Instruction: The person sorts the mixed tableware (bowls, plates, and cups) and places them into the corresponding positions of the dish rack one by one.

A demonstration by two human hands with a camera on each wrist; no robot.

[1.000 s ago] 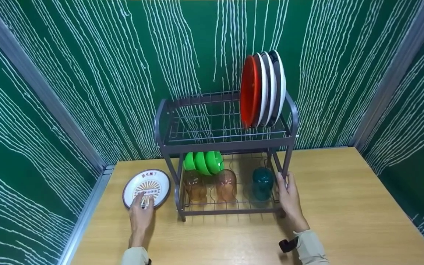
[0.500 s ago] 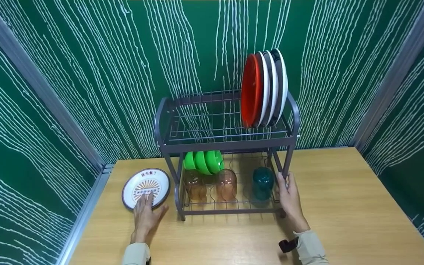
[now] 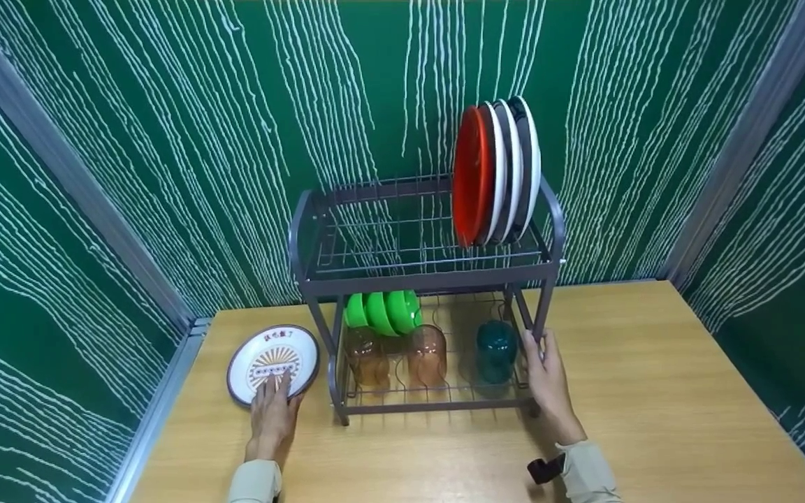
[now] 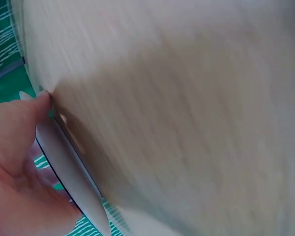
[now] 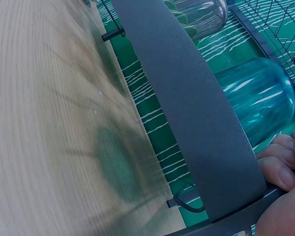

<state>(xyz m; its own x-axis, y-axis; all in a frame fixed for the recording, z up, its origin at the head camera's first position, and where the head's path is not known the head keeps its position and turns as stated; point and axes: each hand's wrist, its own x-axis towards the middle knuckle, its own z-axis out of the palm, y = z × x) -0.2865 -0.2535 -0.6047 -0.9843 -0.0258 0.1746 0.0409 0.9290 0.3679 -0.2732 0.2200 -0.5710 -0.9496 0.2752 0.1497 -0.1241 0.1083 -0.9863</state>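
My left hand (image 3: 273,418) pinches the near edge of a white plate (image 3: 249,349) with a brown rim and a sunburst print, left of the rack. In the left wrist view, the thumb (image 4: 43,104) lies at one face of the plate (image 4: 69,169), with the fingers around its other side. A grey two-tier dish rack (image 3: 430,281) stands mid-table. Around its right front post, near the bottom, my right hand (image 3: 548,388) is curled. The right wrist view has those fingers (image 5: 280,164) against the dark frame (image 5: 191,113), close to a teal glass (image 5: 258,98).
One red plate (image 3: 469,175) and several white-edged plates (image 3: 534,161) stand upright at the top tier's right. Below are green bowls (image 3: 402,311), two amber-pink glasses (image 3: 428,356) and the teal glass. Green walls border the wooden table (image 3: 640,391) behind and at both sides.
My left hand has slid back from the plate's middle to its near edge, and its thumb, spread half a second ago, has come in to the rim. The right hand stays on the rack.
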